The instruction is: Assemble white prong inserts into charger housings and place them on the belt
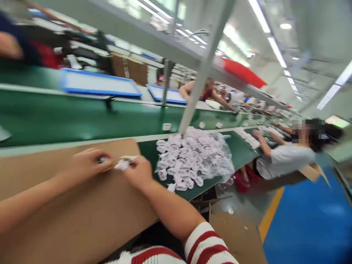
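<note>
My right hand (140, 173) pinches a small white plastic part (123, 164) above the brown cardboard sheet (82, 216). Just left of it, my left hand (86, 163) has thumb and forefinger closed in a ring. Something small and pale shows between those fingers, too blurred to name. The two hands are close together, with a narrow gap between their fingertips. To the right of my right hand lies a heap of similar white plastic parts (181, 161), partly covered by a clear plastic bag (220, 154).
A green conveyor belt (132, 117) runs beyond the cardboard, carrying single white parts. A slanted metal post (203, 69) rises behind the heap. Blue-rimmed trays (101, 83) stand across the belt. At right sits a co-worker (288, 157) in a light shirt, with hands over the bench.
</note>
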Available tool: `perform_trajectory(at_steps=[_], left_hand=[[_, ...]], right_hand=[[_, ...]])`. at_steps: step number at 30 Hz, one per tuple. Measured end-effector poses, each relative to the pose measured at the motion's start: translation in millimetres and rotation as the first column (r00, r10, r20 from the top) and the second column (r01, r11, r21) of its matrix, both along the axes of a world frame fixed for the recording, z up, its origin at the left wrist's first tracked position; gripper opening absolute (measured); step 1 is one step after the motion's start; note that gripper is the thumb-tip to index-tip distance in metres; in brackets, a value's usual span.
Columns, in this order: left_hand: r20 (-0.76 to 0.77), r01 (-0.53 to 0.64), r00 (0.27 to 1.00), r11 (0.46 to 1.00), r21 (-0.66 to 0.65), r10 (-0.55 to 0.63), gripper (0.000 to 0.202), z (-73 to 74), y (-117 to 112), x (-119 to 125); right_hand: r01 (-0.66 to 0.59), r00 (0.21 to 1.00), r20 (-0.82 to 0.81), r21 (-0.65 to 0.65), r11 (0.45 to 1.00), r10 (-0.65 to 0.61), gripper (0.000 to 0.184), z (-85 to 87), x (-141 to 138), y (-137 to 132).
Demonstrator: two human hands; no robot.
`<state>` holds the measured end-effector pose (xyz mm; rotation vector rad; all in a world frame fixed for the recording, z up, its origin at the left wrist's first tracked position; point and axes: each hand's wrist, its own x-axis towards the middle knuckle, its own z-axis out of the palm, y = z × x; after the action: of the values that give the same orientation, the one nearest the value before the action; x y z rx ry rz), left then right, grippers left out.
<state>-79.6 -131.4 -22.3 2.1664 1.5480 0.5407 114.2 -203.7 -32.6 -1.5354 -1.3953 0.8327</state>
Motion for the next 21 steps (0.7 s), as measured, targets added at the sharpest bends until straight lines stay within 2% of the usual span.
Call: perform_trajectory(at_steps=[2, 3, 5, 7, 8, 12, 14, 16, 18, 21], left_hand=[[0.066, -0.005, 0.998, 1.0, 0.018, 0.004, 0.051, 13.3, -28, 4], [0.106, -0.027, 0.994, 1.0, -0.002, 0.027, 0.054, 16.9, -36, 6], [0.214, -0.023, 0.975, 0.988, -0.15, 0.055, 0.065, 17.4, -49, 5], [0.322, 0.029, 0.945, 0.966, -0.257, 0.057, 0.075, 11.4, -58, 2], [0.361, 0.056, 0.932, 0.964, -0.261, 0.044, 0.076, 7.3, -62, 0], [0.406, 0.047, 0.914, 0.988, -0.144, 0.016, 0.063, -7.2, -66, -6], [0.433, 0.043, 0.901, 0.989, -0.139, 0.022, 0.061, -11.1, -66, -7], [0.469, 0.083, 0.883, 0.986, -0.142, -0.007, 0.06, -12.8, -65, -8], [0.5, 0.14, 0.864, 0.981, -0.135, -0.055, 0.057, -12.9, -64, -10], [0.504, 0.165, 0.86, 0.979, -0.121, -0.083, 0.051, -11.5, -64, -12]], right_hand=[[0.033, 0.966, -0.255, -0.059, 0.998, -0.047, 0.032, 0.4, -1, 2], [0.033, 0.941, -0.332, -0.084, 0.996, -0.059, 0.034, 0.3, -2, 4], [0.029, 0.9, -0.432, -0.094, 0.995, -0.067, 0.037, 1.1, -4, 7], [0.036, 0.874, -0.481, -0.075, 0.997, -0.068, 0.041, 3.1, -4, 5], [0.042, 0.865, -0.496, -0.068, 0.997, -0.07, 0.042, 4.2, -4, 4], [0.032, 0.839, -0.54, -0.081, 0.996, -0.071, 0.044, 6.3, -6, 1], [0.005, 0.822, -0.567, -0.095, 0.995, -0.058, 0.045, 5.7, -9, 1], [-0.002, 0.831, -0.555, -0.095, 0.996, -0.051, 0.046, 5.7, -12, 0], [0.009, 0.888, -0.458, -0.059, 0.998, -0.035, 0.042, 8.1, -14, -2], [-0.029, 0.991, -0.126, 0.113, 0.993, 0.043, 0.027, 16.9, -15, -10]])
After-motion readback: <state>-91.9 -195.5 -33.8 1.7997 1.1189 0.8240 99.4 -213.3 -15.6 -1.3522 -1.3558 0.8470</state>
